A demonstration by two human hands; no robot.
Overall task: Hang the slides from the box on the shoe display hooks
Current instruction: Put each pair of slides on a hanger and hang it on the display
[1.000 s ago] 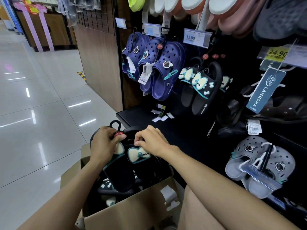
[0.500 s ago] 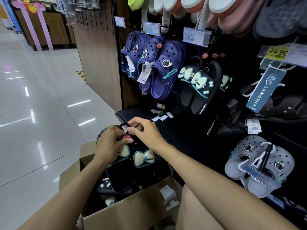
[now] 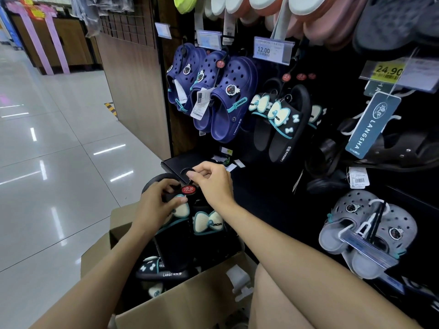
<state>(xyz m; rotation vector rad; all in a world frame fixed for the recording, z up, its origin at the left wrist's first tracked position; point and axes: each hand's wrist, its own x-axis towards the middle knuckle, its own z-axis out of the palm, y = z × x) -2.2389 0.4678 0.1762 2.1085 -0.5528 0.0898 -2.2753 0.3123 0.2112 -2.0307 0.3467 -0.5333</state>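
Hands (image 3: 187,193) on black slides (image 3: 190,224), navy clogs (image 3: 213,96) above the box (image 3: 190,302)

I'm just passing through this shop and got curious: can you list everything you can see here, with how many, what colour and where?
Cardboard box: one, brown, on the floor at the bottom.
Held slides: one pair, black with cream bows, above the box.
Slides in box: at least one more, black, count hidden.
Hung bow slides: several, black, middle of the display.
Clogs: three visible, navy, upper left hooks.
Grey clogs: one pair, lower right.
Price tags: 12.00 white, 24.90 yellow.
Left hand: grips the held slides.
Right hand: pinches their black hanger hook.
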